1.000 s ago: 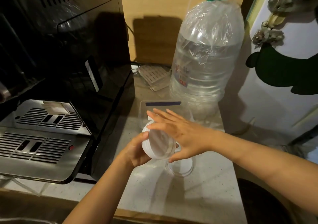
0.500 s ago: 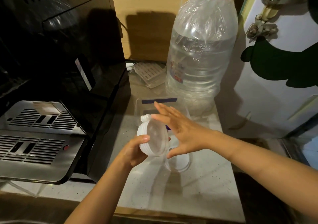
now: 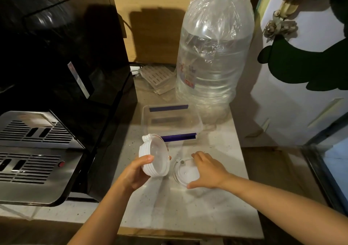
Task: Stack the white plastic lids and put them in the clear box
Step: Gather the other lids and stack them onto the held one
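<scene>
1. Here, in the head view, the left hand [image 3: 134, 173] holds a stack of white lids [image 3: 153, 155] above the counter [image 3: 188, 211], thumb curled over the near rim and fingers wrapped behind, so the hand is clamped on the stack.
2. The stack is tipped up on edge: its round faces point toward the right and slightly toward the camera, its stacking axis runs roughly left to right, and its small pull tabs sit at the top, toward the far side.
3. About 4 rim edges can be counted along the stack's left side; the exact number is unclear.
4. A single lid [image 3: 185, 173] lies flat on the counter just right of the stack, face up, with a small tab at its far left edge.
5. The right hand [image 3: 209, 170] rests over this lid's right side, fingers spread at the far edge and thumb at the near edge; it brackets the lid without a closed grip.
6. The clear box [image 3: 197, 121] stands open just beyond both lids, purple clips on its near and far rims; its long side runs left to right, and no lid is seen inside.
7. A large water bottle [image 3: 214, 56] stands behind the box, and a black machine [image 3: 62, 65] fills the left.
</scene>
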